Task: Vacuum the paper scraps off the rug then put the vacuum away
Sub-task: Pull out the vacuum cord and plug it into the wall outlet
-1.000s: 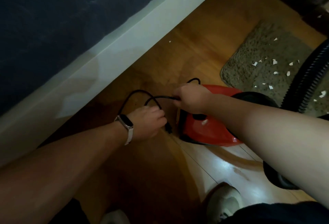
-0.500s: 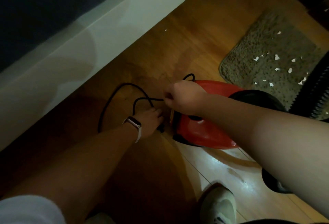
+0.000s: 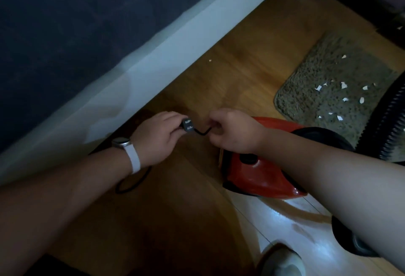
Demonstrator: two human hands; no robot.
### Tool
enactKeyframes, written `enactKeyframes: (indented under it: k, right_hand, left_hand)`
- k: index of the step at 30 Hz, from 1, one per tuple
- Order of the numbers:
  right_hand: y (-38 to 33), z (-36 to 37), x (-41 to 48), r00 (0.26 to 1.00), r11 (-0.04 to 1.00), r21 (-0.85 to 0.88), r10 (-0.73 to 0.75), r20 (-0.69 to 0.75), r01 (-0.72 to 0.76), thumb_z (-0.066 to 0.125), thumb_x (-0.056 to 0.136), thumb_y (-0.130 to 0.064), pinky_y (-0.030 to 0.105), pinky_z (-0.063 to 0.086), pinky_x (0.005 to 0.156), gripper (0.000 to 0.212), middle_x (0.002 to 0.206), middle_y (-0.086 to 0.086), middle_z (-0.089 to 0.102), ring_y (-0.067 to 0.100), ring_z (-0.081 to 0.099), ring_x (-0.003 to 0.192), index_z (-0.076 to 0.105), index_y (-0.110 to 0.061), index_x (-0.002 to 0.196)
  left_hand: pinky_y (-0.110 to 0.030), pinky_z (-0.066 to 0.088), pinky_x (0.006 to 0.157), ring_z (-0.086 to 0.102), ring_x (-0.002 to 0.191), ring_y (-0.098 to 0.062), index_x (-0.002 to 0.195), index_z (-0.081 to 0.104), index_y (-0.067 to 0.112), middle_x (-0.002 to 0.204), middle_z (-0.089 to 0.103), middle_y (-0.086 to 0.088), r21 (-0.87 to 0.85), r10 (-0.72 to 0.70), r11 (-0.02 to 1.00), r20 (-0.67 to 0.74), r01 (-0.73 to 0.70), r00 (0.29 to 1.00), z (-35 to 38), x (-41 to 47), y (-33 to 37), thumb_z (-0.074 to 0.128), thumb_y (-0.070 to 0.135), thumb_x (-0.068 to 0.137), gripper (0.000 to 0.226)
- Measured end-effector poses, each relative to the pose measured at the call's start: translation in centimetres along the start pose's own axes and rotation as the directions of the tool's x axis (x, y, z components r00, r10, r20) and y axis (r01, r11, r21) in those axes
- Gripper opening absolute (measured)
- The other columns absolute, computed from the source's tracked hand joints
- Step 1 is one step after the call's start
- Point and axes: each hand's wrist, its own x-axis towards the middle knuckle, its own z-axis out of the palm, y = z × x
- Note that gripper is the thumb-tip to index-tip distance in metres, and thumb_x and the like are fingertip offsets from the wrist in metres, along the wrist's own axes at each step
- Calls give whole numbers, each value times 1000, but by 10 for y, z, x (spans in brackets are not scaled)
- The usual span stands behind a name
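A red canister vacuum [image 3: 258, 172] sits on the wooden floor, partly hidden under my right forearm. Its black ribbed hose [image 3: 392, 120] runs up at the right edge. My left hand [image 3: 157, 135], with a white wristband, is closed on the grey plug [image 3: 187, 126] of the black power cord [image 3: 202, 133]. My right hand [image 3: 232, 131] pinches the cord a short way from the plug, just above the vacuum's front. A loop of cord [image 3: 131, 184] shows below my left wrist. Several white paper scraps [image 3: 343, 86] lie on the speckled beige rug [image 3: 324, 82] at the right.
A white bed frame [image 3: 153, 60] with a dark mattress runs diagonally along the left. One lone scrap [image 3: 210, 60] lies on the bare floor near it. My shoe [image 3: 282, 262] shows at the bottom, and the vacuum's black wheel [image 3: 350, 240] is behind my right arm.
My left hand has risen from the floor and now holds the plug up beside my right hand. The loose cord loops on the floor have been drawn in.
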Motion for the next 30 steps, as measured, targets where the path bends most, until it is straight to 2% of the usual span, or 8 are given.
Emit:
enactKeyframes:
  k: [3, 7, 11, 14, 17, 21, 24, 30]
  right_hand:
    - [-13, -4, 1, 999, 997, 83, -1, -50, 5, 68, 88, -26, 32, 51, 82, 29, 107, 1, 65, 16, 61, 98, 63, -14, 114]
    - [-33, -8, 12, 989, 978, 199, -36, -142, 64, 68, 87, -21, 39, 51, 77, 26, 99, 5, 67, 20, 62, 89, 63, -11, 110]
    - [-49, -7, 16, 979, 939, 322, -55, -195, 117, 60, 94, -18, 39, 50, 67, 14, 85, 10, 68, 23, 63, 76, 64, -8, 102]
    - [-56, -4, 16, 977, 914, 398, 1, -211, 85, 53, 92, -33, 49, 51, 65, 31, 73, 12, 67, 26, 64, 68, 64, -6, 85]
    - [-60, -7, 11, 979, 861, 506, 58, -193, 49, 58, 98, -21, 39, 42, 52, 35, 52, -4, 55, 12, 50, 49, 58, -8, 66]
    - [-79, -16, -14, 969, 758, 652, 147, -201, 20, 58, 98, -13, 33, 36, 54, 36, 57, 3, 51, 14, 45, 52, 56, -1, 64]
    - [-108, -28, -57, 946, 737, 674, 244, -215, -37, 60, 98, -16, 24, 35, 54, 42, 52, -16, 48, 2, 42, 51, 48, -25, 59]
    - [-172, -99, -154, 880, 679, 717, 426, -209, -158, 56, 101, -24, 20, 33, 51, 36, 56, -19, 54, 2, 47, 52, 49, -34, 67]
  left_hand:
    - [-33, 50, 89, 61, 102, -16, 114, 67, 11, 108, 68, -4, -241, -130, 966, -146, 92, 981, -18, 9, 20, 49, 25, 95, 30]
    - [-18, 50, 86, 64, 96, -2, 107, 63, 29, 99, 69, 11, -564, -271, 816, -183, 125, 945, -35, 21, 59, 48, 23, 95, 20]
    - [-22, 53, 78, 67, 86, -10, 104, 63, 32, 87, 69, 6, -770, -358, 630, -178, 97, 917, -49, 26, 81, 44, 7, 102, 32]
    - [-25, 55, 75, 65, 79, -15, 106, 64, 25, 83, 65, -1, -831, -388, 552, -187, 65, 902, -59, 28, 89, 40, 5, 103, 32]
    - [-29, 55, 72, 58, 71, -16, 108, 64, 19, 78, 56, -5, -880, -458, 472, -187, 59, 869, -67, 31, 99, 36, 6, 104, 31]
    - [-35, 48, 69, 47, 64, -14, 109, 66, 20, 70, 48, -2, -926, -592, 358, -125, 121, 796, -75, 34, 118, 35, 13, 105, 32]
    - [-32, 44, 67, 46, 61, -12, 112, 66, 21, 66, 46, 2, -966, -718, 179, 1, 186, 696, -91, 22, 154, 39, 19, 105, 28]
    - [-31, 50, 73, 55, 64, -15, 110, 67, 24, 64, 54, 3, -918, -701, 221, 84, 328, 709, -161, 9, 259, 45, 24, 104, 22]
